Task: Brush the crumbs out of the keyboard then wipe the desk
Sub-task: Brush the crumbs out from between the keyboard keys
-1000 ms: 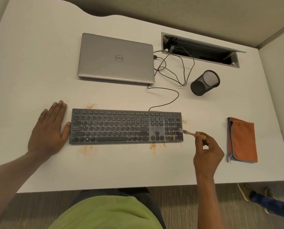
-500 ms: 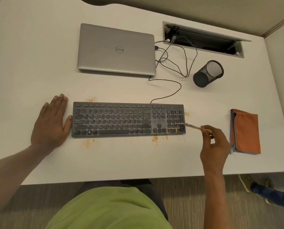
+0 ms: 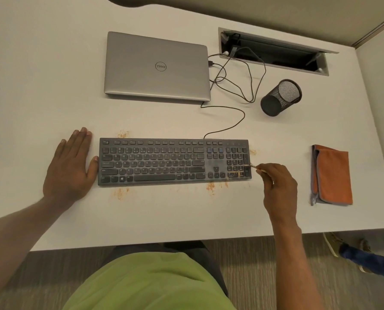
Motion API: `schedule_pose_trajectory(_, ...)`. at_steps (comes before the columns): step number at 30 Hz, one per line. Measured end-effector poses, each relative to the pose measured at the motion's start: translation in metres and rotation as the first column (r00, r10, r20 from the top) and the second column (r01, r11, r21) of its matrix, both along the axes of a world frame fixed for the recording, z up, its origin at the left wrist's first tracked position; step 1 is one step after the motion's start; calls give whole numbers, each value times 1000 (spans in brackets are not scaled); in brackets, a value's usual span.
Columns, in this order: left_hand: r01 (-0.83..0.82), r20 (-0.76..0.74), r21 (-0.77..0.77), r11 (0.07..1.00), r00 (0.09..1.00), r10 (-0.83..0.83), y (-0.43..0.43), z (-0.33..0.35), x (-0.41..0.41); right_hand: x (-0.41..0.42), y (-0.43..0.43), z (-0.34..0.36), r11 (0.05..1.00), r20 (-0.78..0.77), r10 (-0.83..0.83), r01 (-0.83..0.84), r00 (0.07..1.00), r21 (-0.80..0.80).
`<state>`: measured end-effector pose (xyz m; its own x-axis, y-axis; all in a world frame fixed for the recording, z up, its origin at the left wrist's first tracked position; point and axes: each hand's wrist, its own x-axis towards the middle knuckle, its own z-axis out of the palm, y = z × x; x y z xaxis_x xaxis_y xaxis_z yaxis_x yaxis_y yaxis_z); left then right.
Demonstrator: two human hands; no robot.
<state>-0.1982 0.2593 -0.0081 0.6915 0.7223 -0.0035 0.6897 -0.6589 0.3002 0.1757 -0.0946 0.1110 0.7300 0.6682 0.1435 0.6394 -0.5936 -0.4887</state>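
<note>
The keyboard [image 3: 174,162] lies flat on the bench [image 3: 41,86], parallel to its front edge. The left hand [image 3: 71,166] is laid flat on the bench with fingers straight, just beside the keyboard's left end, and the thumb touches that end. This placement is judged to brace the keyboard against sliding while it is brushed from the right.

The right hand [image 3: 278,184] pinches the handle of a small brush [image 3: 258,168]. The tip of the brush is held at the keyboard's right edge, where orange crumbs [image 3: 235,174] are lodged among the lowest keys. Further patches of crumbs lie on the bench along the front, rear and right sides of the keyboard.

The folded orange cloth [image 3: 333,175] is kept well apart on the right, on the right hand's side. It is presumably reserved for the wiping step, which is not yet begun.
</note>
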Motion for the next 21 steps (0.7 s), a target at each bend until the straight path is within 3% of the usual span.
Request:
schedule_pose_trajectory(8,0,4,2,1000,1000,0,0,-1,0,-4,-3,13,998,-21,40,-39,999,39)
schedule_pose_trajectory(13,4,8,14,1000,1000,-4,1,-1,0,0,-7,13,998,15,-35,34,999,46)
schedule_pose_trajectory(21,4,7,17,1000,1000,-4,0,-2,0,-6,-1,7,997,-13,74,-74,997,0)
